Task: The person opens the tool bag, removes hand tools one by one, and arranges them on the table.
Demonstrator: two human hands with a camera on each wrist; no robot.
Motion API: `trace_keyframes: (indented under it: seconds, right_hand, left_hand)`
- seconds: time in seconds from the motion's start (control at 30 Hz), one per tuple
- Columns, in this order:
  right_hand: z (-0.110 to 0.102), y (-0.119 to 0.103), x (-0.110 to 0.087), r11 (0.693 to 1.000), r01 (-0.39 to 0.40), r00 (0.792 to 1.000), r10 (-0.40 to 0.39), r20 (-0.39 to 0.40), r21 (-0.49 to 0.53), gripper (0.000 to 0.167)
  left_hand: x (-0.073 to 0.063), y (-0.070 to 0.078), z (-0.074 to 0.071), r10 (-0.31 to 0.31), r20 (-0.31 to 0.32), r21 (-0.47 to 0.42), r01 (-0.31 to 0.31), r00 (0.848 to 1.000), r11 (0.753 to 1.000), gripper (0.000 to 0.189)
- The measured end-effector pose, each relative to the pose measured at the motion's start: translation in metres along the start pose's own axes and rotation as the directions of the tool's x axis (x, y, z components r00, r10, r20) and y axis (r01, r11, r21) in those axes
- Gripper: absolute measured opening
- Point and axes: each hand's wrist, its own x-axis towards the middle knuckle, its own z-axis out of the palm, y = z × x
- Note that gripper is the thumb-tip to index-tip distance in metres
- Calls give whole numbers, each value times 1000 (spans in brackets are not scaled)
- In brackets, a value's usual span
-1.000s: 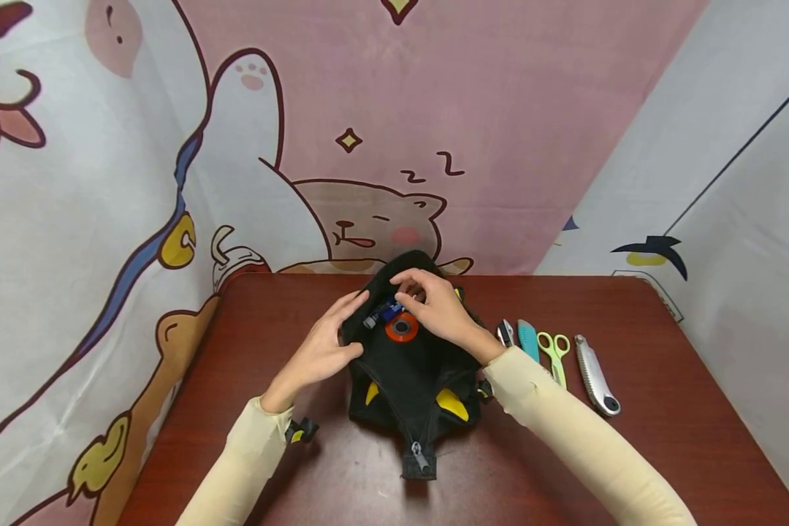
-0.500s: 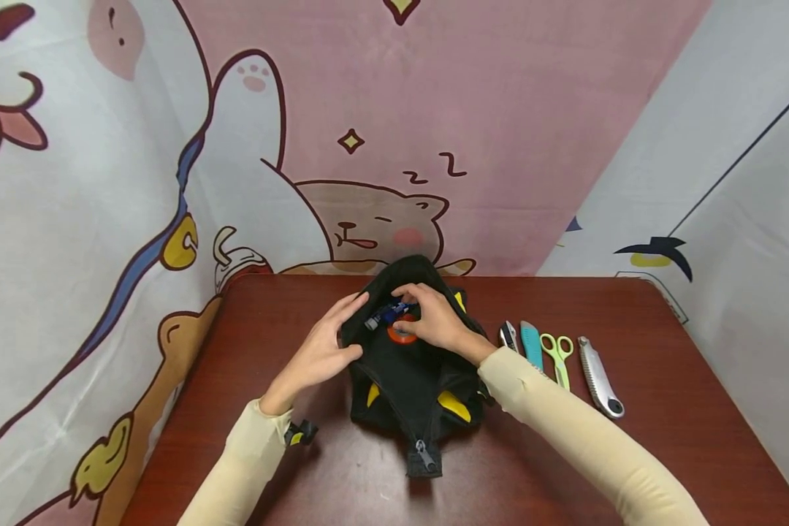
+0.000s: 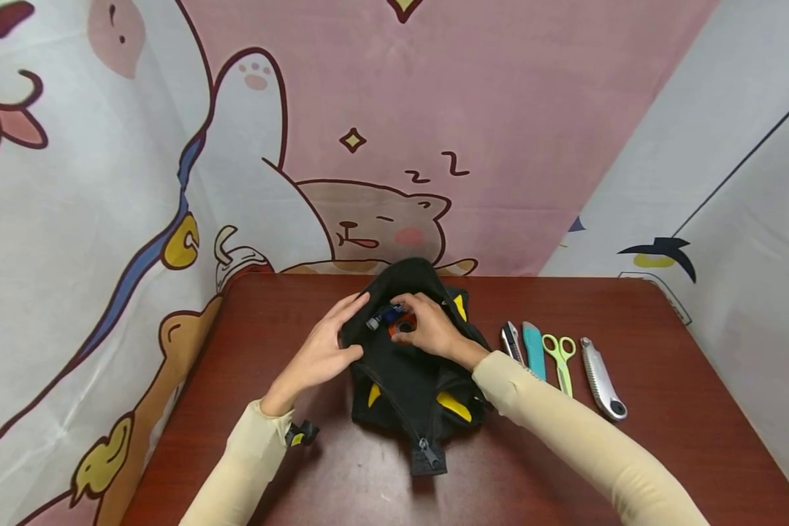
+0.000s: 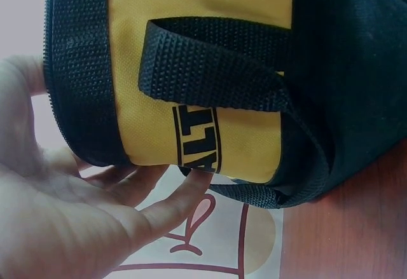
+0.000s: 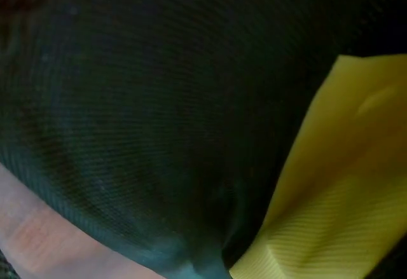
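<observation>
A black and yellow zippered tool bag (image 3: 394, 372) gapes open on the table in the head view. My left hand (image 3: 322, 343) grips its left rim; the left wrist view shows those fingers along the yellow end panel (image 4: 248, 145), beside a black webbing handle (image 4: 210, 69). My right hand (image 3: 427, 325) reaches into the opening, its thumb and fingers curled round an orange-red roll of tape (image 3: 394, 330), partly covered by the hand. A blue cylindrical item with a grey end (image 3: 383, 318) lies beside the roll; its kind is unclear. Mostly bag fabric (image 5: 159, 120) fills the right wrist view.
Right of the bag lie a dark-and-silver utility knife (image 3: 511, 340), a teal cutter (image 3: 534, 349), light-green scissors (image 3: 560, 358) and a silver utility knife (image 3: 601, 378). The reddish-brown table (image 3: 664, 409) ends at a printed cloth (image 3: 532, 146) behind.
My right hand has moved down and slightly back from above the blue item to the orange-red roll. The left hand keeps its grip on the bag's rim.
</observation>
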Motion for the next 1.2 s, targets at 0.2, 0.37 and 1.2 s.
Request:
trace_keyframes:
  seconds: [0.2,0.37,1.2]
  right_hand:
    - [4,5,-2,1000,-29,1000,30,6,-9,71]
    - [9,10,-4,998,-53,999,53,4,-35,75]
    - [21,20,0,997,-79,997,79,11,-14,82]
  left_hand:
    - [-1,1,0,5,-7,5,-5,1000,1000,89]
    - [-1,1,0,11,-11,2,-11,1000,1000,89]
    - [-1,-1,-1,3,-10,-1,-3,1000,1000,89]
